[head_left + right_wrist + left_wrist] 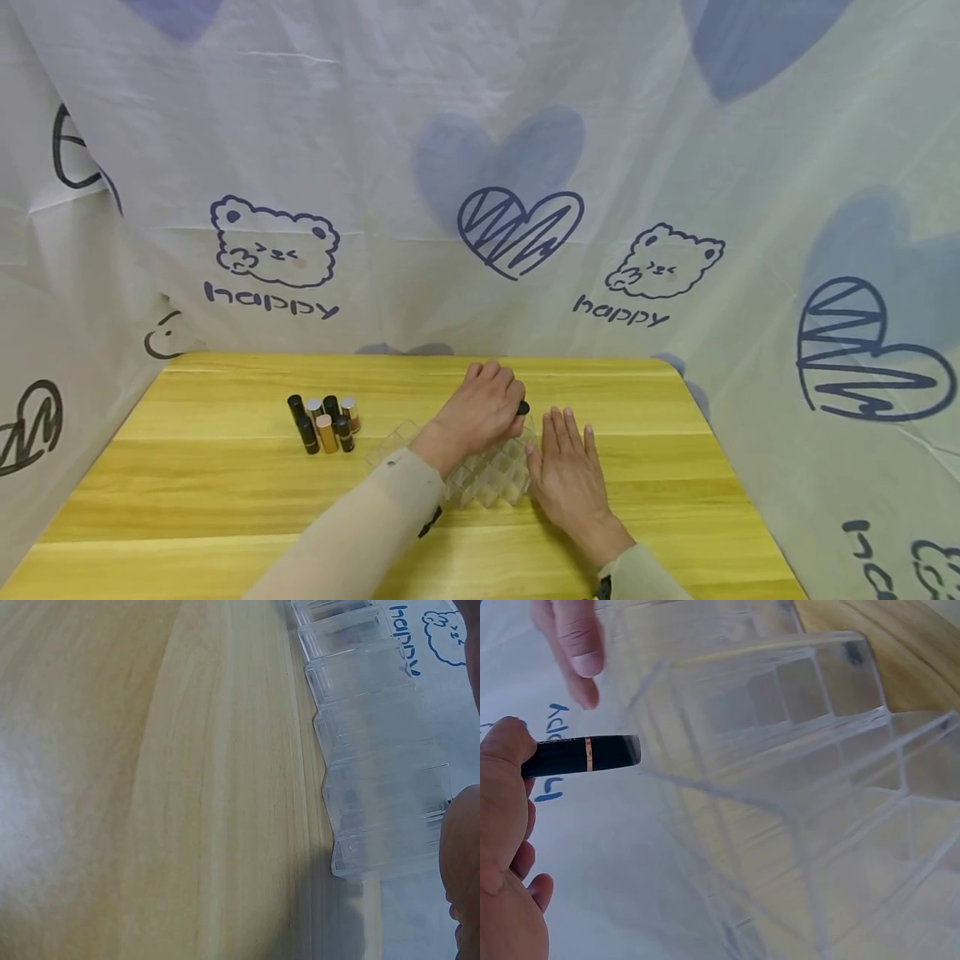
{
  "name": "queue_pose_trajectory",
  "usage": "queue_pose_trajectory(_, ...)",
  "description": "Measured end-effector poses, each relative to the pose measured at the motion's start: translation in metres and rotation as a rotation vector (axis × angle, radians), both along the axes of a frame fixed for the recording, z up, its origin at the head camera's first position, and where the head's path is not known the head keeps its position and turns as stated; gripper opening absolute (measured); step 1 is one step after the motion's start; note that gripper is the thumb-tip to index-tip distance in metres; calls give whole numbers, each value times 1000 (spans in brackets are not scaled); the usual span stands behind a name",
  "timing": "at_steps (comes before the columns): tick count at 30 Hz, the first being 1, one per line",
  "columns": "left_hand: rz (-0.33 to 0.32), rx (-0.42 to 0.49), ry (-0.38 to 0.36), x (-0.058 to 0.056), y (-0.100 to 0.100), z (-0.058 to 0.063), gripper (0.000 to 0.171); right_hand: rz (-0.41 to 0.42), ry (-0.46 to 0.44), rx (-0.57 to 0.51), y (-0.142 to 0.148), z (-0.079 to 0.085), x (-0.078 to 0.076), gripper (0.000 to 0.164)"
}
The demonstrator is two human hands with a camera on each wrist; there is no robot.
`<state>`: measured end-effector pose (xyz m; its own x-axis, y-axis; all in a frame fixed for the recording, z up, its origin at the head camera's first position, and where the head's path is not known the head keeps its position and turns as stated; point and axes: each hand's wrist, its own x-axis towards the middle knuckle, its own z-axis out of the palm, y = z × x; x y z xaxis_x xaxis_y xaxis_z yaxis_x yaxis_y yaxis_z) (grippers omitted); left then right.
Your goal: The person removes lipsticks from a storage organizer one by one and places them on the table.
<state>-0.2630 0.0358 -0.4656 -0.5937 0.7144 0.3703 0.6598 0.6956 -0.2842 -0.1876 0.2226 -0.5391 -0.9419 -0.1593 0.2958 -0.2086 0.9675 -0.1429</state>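
My left hand (483, 408) pinches a black lipstick tube (562, 756) with a thin copper band. The tube is above the far right part of a clear compartment organizer (487, 479); in the left wrist view its tip is close to the clear walls. In the head view only the tube's dark end shows beside the fingers. My right hand (570, 479) lies along the organizer's right side, fingers straight, thumb near its edge. The right wrist view shows the organizer's stepped side (375, 742) and part of the right hand (461, 862).
Left of the organizer, a cluster of several lipstick tubes (325, 433), black, gold and silver-capped, stands upright on the yellow wood-grain table (187, 500). A white printed cloth (405, 183) hangs behind the table and at its sides.
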Motion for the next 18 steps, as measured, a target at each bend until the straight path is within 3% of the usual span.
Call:
queue_pose_trajectory(8, -65, 48, 47, 4, -7, 14, 26, 9, 10, 8, 1, -1, 0, 63)
queue_pose_trajectory(18, -78, 108, 41, 6, -23, 26, 27, -5, -31, -13, -1, 2, 0, 64)
